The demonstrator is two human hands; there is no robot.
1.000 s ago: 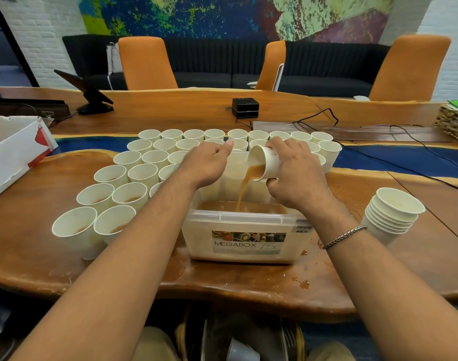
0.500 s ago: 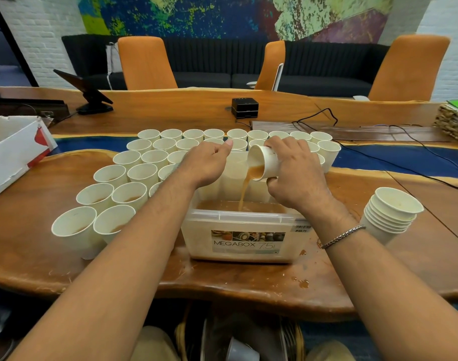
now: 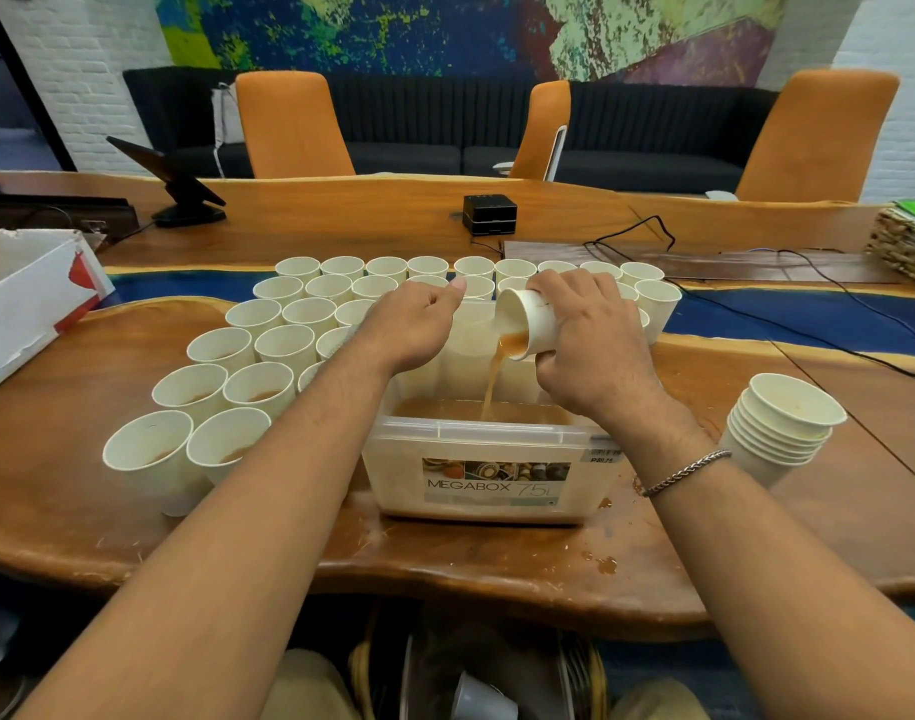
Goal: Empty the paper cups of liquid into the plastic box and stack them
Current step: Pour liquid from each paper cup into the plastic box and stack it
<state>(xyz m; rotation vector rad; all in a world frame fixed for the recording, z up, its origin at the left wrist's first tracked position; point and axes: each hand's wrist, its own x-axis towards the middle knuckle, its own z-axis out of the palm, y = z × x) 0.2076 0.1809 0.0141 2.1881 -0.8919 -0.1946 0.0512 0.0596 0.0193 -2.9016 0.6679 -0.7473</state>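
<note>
My right hand (image 3: 587, 350) grips a white paper cup (image 3: 528, 324) tipped on its side above the plastic box (image 3: 489, 475). Brown liquid streams from the cup into the box, which holds a brown pool. At the box's far left corner sits my left hand (image 3: 411, 324), fingers curled down over the rim and thumb pointing forward; the fingertips are hidden. Several upright paper cups (image 3: 260, 389) with brown liquid stand left of and behind the box. A stack of empty cups (image 3: 780, 428) leans to the right of the box.
Brown drops (image 3: 603, 563) lie on the wooden table (image 3: 55, 485) near its front edge. A white cardboard box (image 3: 24, 298) sits at the left. Black cables (image 3: 788, 324) cross the table at the right, and a small black device (image 3: 489, 214) stands behind the cups.
The pour goes on with the cup tipped slightly further. Both hands stay where they were.
</note>
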